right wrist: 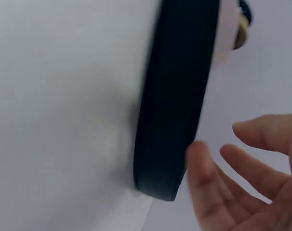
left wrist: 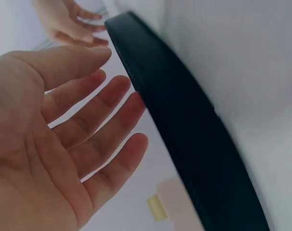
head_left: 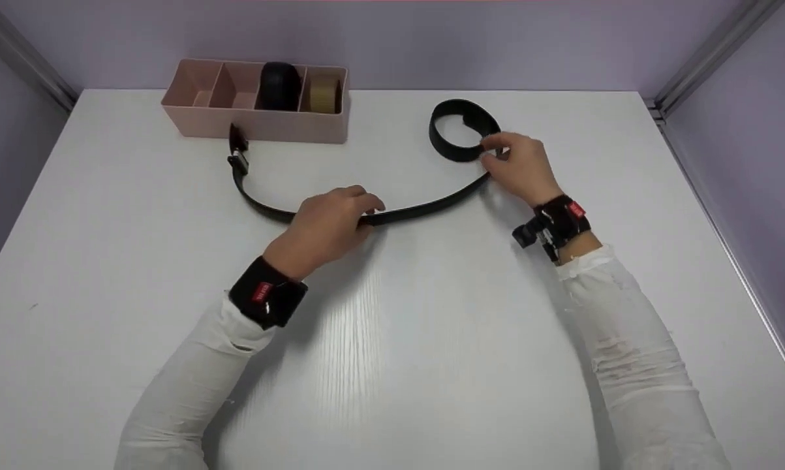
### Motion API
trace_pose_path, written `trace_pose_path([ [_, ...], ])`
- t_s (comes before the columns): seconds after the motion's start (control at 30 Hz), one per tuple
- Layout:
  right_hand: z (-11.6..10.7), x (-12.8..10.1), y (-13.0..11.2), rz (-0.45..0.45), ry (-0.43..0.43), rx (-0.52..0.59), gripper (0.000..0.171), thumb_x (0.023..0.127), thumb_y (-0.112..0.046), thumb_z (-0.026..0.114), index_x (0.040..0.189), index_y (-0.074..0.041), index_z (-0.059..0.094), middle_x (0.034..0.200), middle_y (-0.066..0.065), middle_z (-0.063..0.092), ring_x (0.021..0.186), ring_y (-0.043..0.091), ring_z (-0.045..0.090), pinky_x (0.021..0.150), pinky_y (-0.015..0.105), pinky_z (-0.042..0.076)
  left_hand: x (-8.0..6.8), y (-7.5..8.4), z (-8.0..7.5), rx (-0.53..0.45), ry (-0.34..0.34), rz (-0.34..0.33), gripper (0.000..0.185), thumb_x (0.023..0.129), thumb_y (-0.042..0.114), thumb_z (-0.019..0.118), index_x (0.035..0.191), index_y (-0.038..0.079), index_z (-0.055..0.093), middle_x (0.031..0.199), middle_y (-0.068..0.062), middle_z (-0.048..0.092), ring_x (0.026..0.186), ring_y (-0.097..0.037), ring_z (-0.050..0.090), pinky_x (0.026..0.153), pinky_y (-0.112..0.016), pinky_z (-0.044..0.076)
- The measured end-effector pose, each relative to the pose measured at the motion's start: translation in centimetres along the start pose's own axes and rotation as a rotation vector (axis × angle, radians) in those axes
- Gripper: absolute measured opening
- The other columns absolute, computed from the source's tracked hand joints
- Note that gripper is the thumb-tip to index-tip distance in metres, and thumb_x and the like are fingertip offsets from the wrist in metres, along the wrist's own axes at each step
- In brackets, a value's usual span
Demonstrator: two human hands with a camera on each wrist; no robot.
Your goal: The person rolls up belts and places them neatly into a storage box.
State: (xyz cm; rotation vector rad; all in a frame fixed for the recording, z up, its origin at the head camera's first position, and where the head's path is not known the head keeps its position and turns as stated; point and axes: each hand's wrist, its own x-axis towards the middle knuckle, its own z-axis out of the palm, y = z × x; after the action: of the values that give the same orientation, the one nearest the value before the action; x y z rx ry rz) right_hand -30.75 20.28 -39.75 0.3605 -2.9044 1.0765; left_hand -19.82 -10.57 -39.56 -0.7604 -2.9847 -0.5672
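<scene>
A black belt (head_left: 425, 207) was laid on its edge across the white bench (head_left: 392, 365), one end already wound into a loose coil (head_left: 462, 129) and the buckle end (head_left: 238, 156) trailing off beside a pink divided box (head_left: 255, 104). The coil was touched at its near side by the fingertips of the right hand (head_left: 521, 166); in the right wrist view the fingers were spread and fairly straight against the strap, so that grip was wide, steadying and not clasping. The left hand (head_left: 330, 222) was rested over the middle of the strap, and in the left wrist view its fingers (left wrist: 95, 115) were seen extended alongside the band, again a wide grip with nothing enclosed. For the rolling to be done well, the strap just beyond the left grip would best be kept upright and lightly tensioned, while the coil at the right grip was turned evenly so that each wrap was stacked flush. Slack between the two grips would probably let the coil spring open.
</scene>
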Motion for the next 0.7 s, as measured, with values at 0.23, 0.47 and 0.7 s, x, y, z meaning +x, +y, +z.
trace_pose_path([
  [0.23, -0.2, 4.5, 0.0, 0.182, -0.045, -0.085, 0.039, 0.094, -0.027, 0.051, 0.117, 0.004, 0.056, 0.081, 0.01, 0.067, 0.051, 0.014, 0.064, 0.046, 0.023, 0.051, 1.5, 1.0, 0.4, -0.01, -0.057, -0.051, 0.031, 0.086, 0.002, 0.061, 0.108, 0.021, 0.072, 0.1, 0.003, 0.062, 0.093, -0.018, 0.062, 0.067, -0.041, 0.052],
  [0.47, -0.2, 5.8, 1.0, 0.264, -0.067, -0.162, 0.037, 0.09, -0.02, 0.054, 0.114, 0.008, 0.055, 0.084, 0.018, 0.066, 0.041, 0.009, 0.059, 0.043, 0.025, 0.051, 2.2, 1.9, 0.7, -0.043, -0.106, -0.078, 0.032, 0.087, 0.0, 0.058, 0.104, 0.022, 0.073, 0.097, 0.003, 0.061, 0.092, -0.016, 0.061, 0.068, -0.041, 0.05],
  [0.7, -1.0, 4.6, 1.0, 0.233, -0.106, 0.036, 0.039, 0.088, -0.015, 0.057, 0.125, -0.002, 0.058, 0.097, 0.018, 0.067, 0.052, 0.012, 0.065, 0.054, 0.027, 0.055, 2.8, 0.9, 0.5, 0.017, -0.033, -0.114, 0.033, 0.084, -0.005, 0.059, 0.101, 0.02, 0.074, 0.098, 0.0, 0.063, 0.092, -0.018, 0.061, 0.065, -0.039, 0.051],
])
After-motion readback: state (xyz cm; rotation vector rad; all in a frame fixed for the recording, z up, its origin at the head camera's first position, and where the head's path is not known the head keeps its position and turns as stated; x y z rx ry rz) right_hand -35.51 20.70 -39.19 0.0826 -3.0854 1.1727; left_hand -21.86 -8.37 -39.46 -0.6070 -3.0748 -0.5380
